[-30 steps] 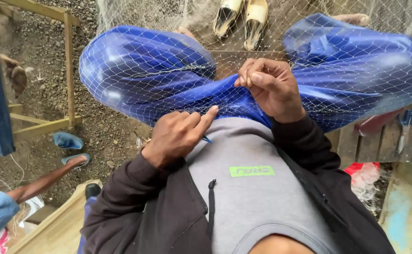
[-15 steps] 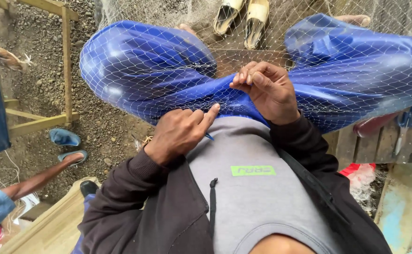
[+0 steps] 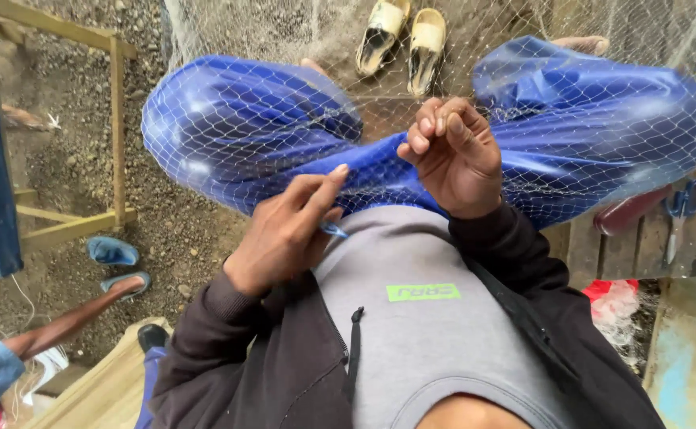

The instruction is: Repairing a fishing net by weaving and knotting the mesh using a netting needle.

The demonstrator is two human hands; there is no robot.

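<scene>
Head view: fishing net point(image 3: 229, 135) lies draped over both blue-clad knees. Right hand point(image 3: 455, 155) pinches a mesh, grip narrow. Left hand point(image 3: 284, 234) holds a small blue netting needle point(image 3: 334, 230). Mending appears underway, unfinished.

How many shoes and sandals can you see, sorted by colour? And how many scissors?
Cream sandals: 2, side by side on the ground beyond the net
Blue sandals: 2, one empty, one on another person's foot
Blue-handled scissors: 1, on the wooden boards
Total: 5
</scene>
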